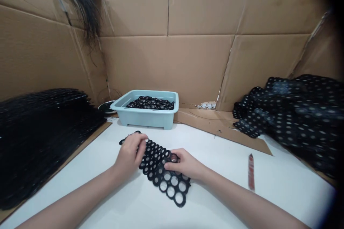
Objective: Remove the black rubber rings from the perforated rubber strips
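Covering ring sheet [163,171] middle, both hands [130,155] [185,164], fingers partly hidden

- Both forearms reach in from the bottom edge, bare, angling toward each other at centre.
- Left hand [130,154] is palm down, fingers curled forward and bent at the knuckles, thumb tucked toward the right.
- Right hand [185,164] lies lower and flatter, fingers pointing left, fingertips pinched, it seems, though they blur together.
- Wrists are straight, the two hands near but not touching.
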Motion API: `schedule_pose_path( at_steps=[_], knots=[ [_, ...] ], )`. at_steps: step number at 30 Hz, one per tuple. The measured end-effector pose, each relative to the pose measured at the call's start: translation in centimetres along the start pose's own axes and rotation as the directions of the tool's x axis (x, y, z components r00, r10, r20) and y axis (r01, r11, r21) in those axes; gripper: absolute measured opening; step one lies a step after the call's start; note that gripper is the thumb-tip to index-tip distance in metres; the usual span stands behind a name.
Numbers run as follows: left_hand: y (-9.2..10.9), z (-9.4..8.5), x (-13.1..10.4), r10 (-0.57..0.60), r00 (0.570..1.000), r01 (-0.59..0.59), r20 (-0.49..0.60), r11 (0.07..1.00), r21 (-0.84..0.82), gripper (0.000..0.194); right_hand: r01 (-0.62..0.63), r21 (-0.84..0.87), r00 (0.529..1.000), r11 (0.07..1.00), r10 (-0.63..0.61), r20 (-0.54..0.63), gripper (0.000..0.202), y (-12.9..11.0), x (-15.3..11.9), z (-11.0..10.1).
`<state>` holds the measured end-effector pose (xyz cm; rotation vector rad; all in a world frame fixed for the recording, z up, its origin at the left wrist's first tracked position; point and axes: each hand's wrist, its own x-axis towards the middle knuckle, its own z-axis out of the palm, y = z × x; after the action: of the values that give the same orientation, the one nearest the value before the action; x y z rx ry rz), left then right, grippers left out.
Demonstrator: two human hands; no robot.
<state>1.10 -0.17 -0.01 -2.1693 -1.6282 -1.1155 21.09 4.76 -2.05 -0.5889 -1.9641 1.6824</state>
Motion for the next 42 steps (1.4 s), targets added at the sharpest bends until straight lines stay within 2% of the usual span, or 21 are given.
schedule_pose_path(
  at_steps=[2, 4, 5, 7, 10, 12, 14, 16, 18, 20, 21, 23, 25, 27, 28, 31, 33, 37, 42],
  knots=[
    [1.8, 0.0, -1.0, -0.018, 0.982, 0.040, 0.189, 0.993, -0.113, 0.015, 0.003, 0.038, 1.000, 0.999, -0.003, 0.001, 0.017, -0.1, 0.0, 0.4],
    [3.1, 0.2, -1.7, -0.045, 0.925, 0.125, 0.377, 0.974, -0.189, 0.029, 0.017, 0.063, 1.000, 0.998, -0.017, 0.003, 0.016, -0.1, 0.0, 0.9],
    [3.5, 0.4, -2.0, -0.054, 0.897, 0.166, 0.438, 0.961, -0.222, 0.035, 0.020, 0.070, 1.000, 0.997, -0.019, -0.003, 0.016, 0.0, -0.1, 1.2],
    [3.8, 0.7, -2.1, -0.069, 0.862, 0.238, 0.502, 0.930, -0.281, 0.038, 0.011, 0.084, 1.000, 0.996, -0.010, -0.017, 0.015, -0.1, -0.2, 1.7],
    [3.6, 0.8, -1.7, -0.126, 0.838, 0.329, 0.530, 0.893, -0.307, 0.021, 0.034, 0.046, 0.999, 0.998, -0.034, -0.004, 0.011, -0.2, -0.4, 2.2],
    [3.6, 0.8, -1.4, -0.154, 0.827, 0.375, 0.540, 0.868, -0.327, 0.013, 0.050, 0.030, 0.998, 0.998, -0.051, 0.025, 0.010, -0.3, -0.5, 2.4],
    [3.6, 1.0, -1.2, -0.159, 0.826, 0.414, 0.541, 0.822, -0.390, 0.015, 0.029, 0.043, 0.999, 0.999, -0.031, 0.038, 0.009, -0.3, -0.4, 2.5],
    [3.3, 1.4, -1.1, -0.180, 0.826, 0.472, 0.535, 0.738, -0.482, 0.020, -0.007, 0.047, 1.000, 0.999, 0.006, 0.023, 0.007, -0.2, -0.3, 2.6],
    [2.4, 1.8, -0.8, -0.273, 0.821, 0.543, 0.502, 0.643, -0.539, 0.021, -0.022, 0.002, 0.999, 1.000, 0.022, -0.032, 0.004, 0.0, -0.2, 2.5],
    [1.0, 2.0, -0.2, -0.441, 0.807, 0.591, 0.394, 0.597, -0.542, 0.021, -0.017, -0.027, 0.996, 0.999, 0.015, -0.083, 0.004, 0.2, -0.2, 2.4],
    [0.3, 2.0, 0.1, -0.542, 0.795, 0.595, 0.273, 0.606, -0.529, 0.022, -0.020, -0.019, 0.995, 1.000, 0.018, -0.100, 0.005, 0.4, -0.2, 2.3],
    [-0.5, 1.6, 0.7, -0.610, 0.780, 0.586, 0.138, 0.635, -0.503, 0.023, -0.045, 0.045, 0.992, 0.998, 0.050, -0.117, 0.007, 0.7, -0.2, 2.1],
    [-0.2, 1.2, 0.7, -0.573, 0.813, 0.549, 0.105, 0.695, -0.464, 0.019, -0.053, 0.157, 0.991, 0.986, 0.071, -0.112, 0.010, 0.9, -0.2, 2.0],
    [1.1, 1.0, 0.2, -0.421, 0.885, 0.465, 0.197, 0.808, -0.361, 0.015, 0.002, 0.246, 0.993, 0.969, 0.027, -0.115, 0.017, 0.9, -0.1, 1.9],
    [1.9, 1.0, -0.1, -0.352, 0.895, 0.428, 0.274, 0.849, -0.310, 0.015, 0.038, 0.279, 0.993, 0.960, -0.004, -0.121, 0.020, 0.9, -0.1, 1.9],
    [3.6, 1.1, -1.1, -0.281, 0.852, 0.412, 0.442, 0.880, -0.236, 0.018, 0.094, 0.330, 0.988, 0.939, -0.048, -0.145, 0.025, 0.9, 0.1, 2.0],
    [4.0, 1.1, -1.4, -0.288, 0.833, 0.441, 0.473, 0.861, -0.253, 0.020, 0.096, 0.343, 0.986, 0.935, -0.042, -0.161, 0.027, 1.0, 0.1, 2.2],
    [4.4, 0.6, -1.6, -0.264, 0.824, 0.451, 0.501, 0.840, -0.300, 0.023, 0.102, 0.354, 0.980, 0.930, -0.034, -0.194, 0.028, 1.4, 0.2, 2.6],
    [5.2, 0.6, -2.1, -0.231, 0.771, 0.473, 0.593, 0.832, -0.291, 0.017, 0.113, 0.369, 0.980, 0.922, -0.042, -0.195, 0.031, 1.4, 0.0, 3.0]
  ],
)
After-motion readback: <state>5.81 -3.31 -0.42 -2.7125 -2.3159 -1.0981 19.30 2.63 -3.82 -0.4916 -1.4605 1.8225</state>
